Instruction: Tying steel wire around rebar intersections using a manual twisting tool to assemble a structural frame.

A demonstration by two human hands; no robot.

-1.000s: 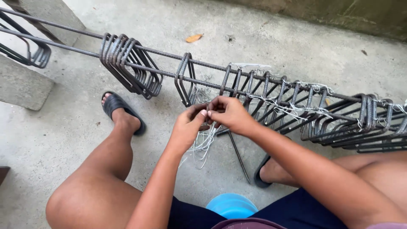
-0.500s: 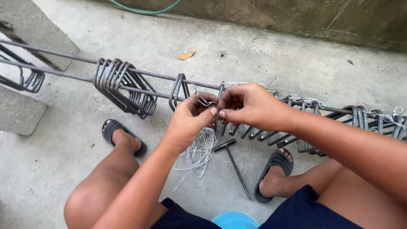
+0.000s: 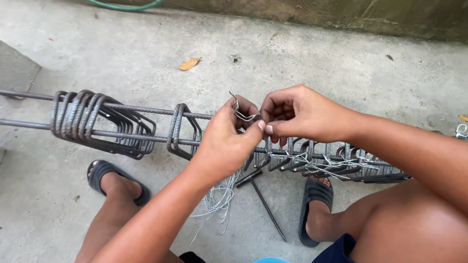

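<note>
A short piece of bent tie wire [image 3: 240, 111] is pinched between the thumb and fingers of the left hand [image 3: 228, 139], whose grip is closed tightly on it just above the rebar cage [image 3: 195, 139]. The right hand [image 3: 296, 113] is held just beside the left, thumb tip against thumb tip, with its fingers curled shut; whether the same wire is caught in that grip cannot be told, since the fingers hide it.

The cage is laid lengthwise across the concrete floor [image 3: 341, 63], and its long bars are threaded through square stirrups. A loose bunch of stirrups [image 3: 92, 122] is gathered to the left, a pair [image 3: 181, 131] is set nearer the hands, and stirrups already bound with pale wire [image 3: 321, 163] are seen under the right forearm, which covers much of that stretch.

Below the hands, a bundle of loose wire strands [image 3: 219, 197] is spread on the floor, and a T-handled twisting hook [image 3: 261, 197] is laid just beside it. Two feet in dark sandals, the left [image 3: 112, 180] and the right [image 3: 316, 207], are planted on either side. A dry leaf [image 3: 189, 64] and a green hose [image 3: 124, 6] are seen near the wall.
</note>
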